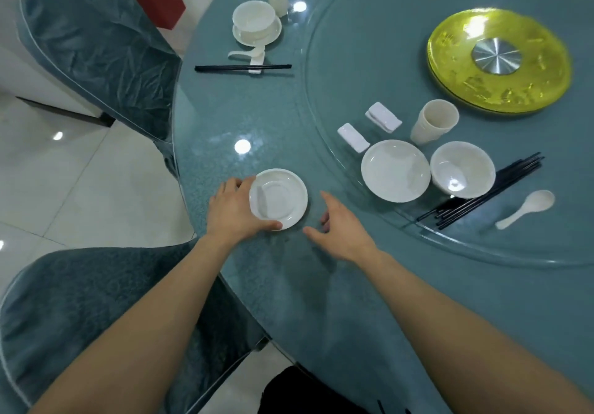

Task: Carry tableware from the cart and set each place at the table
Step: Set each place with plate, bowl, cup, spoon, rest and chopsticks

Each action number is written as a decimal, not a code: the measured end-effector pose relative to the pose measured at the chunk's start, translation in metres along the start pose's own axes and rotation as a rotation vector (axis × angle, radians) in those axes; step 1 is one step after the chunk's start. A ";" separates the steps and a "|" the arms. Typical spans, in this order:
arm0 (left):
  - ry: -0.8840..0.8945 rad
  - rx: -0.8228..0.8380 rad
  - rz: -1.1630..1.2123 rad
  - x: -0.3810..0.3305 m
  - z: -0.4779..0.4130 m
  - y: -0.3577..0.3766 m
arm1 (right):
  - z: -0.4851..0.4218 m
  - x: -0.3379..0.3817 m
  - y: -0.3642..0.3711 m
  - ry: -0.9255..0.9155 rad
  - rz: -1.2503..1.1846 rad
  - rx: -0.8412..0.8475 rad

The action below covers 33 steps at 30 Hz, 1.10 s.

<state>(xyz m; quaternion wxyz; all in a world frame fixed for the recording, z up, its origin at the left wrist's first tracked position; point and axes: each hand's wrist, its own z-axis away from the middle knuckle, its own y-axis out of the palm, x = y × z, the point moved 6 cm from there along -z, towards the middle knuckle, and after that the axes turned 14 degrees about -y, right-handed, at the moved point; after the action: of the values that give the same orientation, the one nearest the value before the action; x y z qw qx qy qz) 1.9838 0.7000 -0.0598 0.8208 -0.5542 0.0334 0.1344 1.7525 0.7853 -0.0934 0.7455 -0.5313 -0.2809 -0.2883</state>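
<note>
Left hand (233,208) grips the saucer (279,199) at the near place, right hand (337,230) hovers loose and empty. Far setting (255,21) looks complete, I think; bowl (463,169), cup (434,121), chopsticks (514,175), spoon (527,208) yet to place.

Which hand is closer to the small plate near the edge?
Left. The left hand holds the small plate by its rim; the right hand hovers beside it, apart.

A plastic-covered grey-blue chair (96,44) stands upper left and a second chair (80,310) lower left on the glossy white tiled floor (80,182), while a yellow glass disc (466,85) with a metal hub (496,56) sits on the glass turntable (369,44).
</note>
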 end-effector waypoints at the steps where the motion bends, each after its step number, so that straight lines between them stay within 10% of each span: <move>1: 0.022 -0.031 0.004 -0.011 0.001 -0.005 | 0.008 -0.004 -0.011 0.000 -0.001 -0.045; 20: 0.262 0.106 0.345 -0.292 0.030 0.015 | 0.113 -0.111 -0.229 0.363 0.030 -0.869; 33: 0.210 0.088 0.287 -0.348 0.033 0.058 | 0.081 -0.155 -0.253 0.471 0.074 -0.639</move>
<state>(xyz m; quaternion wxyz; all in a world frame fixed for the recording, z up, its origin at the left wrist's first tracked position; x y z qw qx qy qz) 1.6312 0.6861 -0.0285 0.8086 -0.5185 0.2034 0.1900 1.4540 0.8149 -0.0240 0.5965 -0.6658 0.0208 -0.4478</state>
